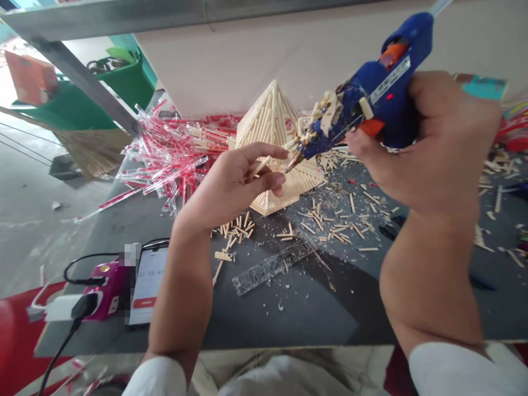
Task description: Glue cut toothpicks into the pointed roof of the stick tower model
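A blue glue gun [390,88] with an orange trigger is gripped in my right hand [433,143], its nozzle pointing down and left. Bits of wood and dried glue cling around its front end. Close to the nozzle tip, my left hand [243,179] pinches a short pale wooden stick [259,166] between thumb and fingers. Behind both hands stands a pointed model built of thin wooden sticks [270,110], on a base of sticks laid side by side; my left hand hides part of it.
Red-and-clear plastic wrappers [177,159] pile up at the left. Cut stick pieces [330,225] and a clear ruler [272,267] lie on the dark table [289,324]. A phone [146,286] and a magenta power socket [105,291] with cables sit at the front left.
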Available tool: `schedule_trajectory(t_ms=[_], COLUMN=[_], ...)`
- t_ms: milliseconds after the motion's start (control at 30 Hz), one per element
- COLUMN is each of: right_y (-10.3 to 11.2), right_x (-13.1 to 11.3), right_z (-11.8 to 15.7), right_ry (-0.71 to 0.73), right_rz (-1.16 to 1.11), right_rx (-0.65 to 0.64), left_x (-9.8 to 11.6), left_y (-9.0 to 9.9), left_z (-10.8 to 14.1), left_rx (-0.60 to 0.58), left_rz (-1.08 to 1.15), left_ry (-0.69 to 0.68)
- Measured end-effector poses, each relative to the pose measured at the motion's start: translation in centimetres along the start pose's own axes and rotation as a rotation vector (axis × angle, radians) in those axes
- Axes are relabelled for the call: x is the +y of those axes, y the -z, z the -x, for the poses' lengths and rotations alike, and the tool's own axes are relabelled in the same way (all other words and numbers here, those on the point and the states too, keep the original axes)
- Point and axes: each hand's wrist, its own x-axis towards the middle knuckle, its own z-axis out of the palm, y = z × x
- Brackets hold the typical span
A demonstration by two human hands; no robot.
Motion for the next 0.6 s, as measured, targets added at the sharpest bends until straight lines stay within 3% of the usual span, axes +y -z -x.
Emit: schedule_trajectory(t_ms=[233, 433, 500, 600], right_y=[0.2, 0.4, 0.4, 0.1], right_x=[-0.2, -0.2, -0.2, -0.1], right_z=[0.0, 0.1, 0.1, 0.1], right_ry=[0.013, -0.04, -0.071, -0.1], right_rz=[-0.049, -0.048, -0.025, 0.044], right_rx=[0.001, -0.011, -0.006, -0.014], left_x=[0.2, 0.7, 0.8, 0.3], left_y=[-0.3, 0.2, 1.1, 3.4], left_z=[0.0, 0.3, 0.7, 1.5], left_rx=[-0.029, -0.01, 0.049, 0.247], left_rz=[-0.043, -0.126, -0.185, -0.39], left_ry=[-0.069, -0.051, 0.026, 0.218])
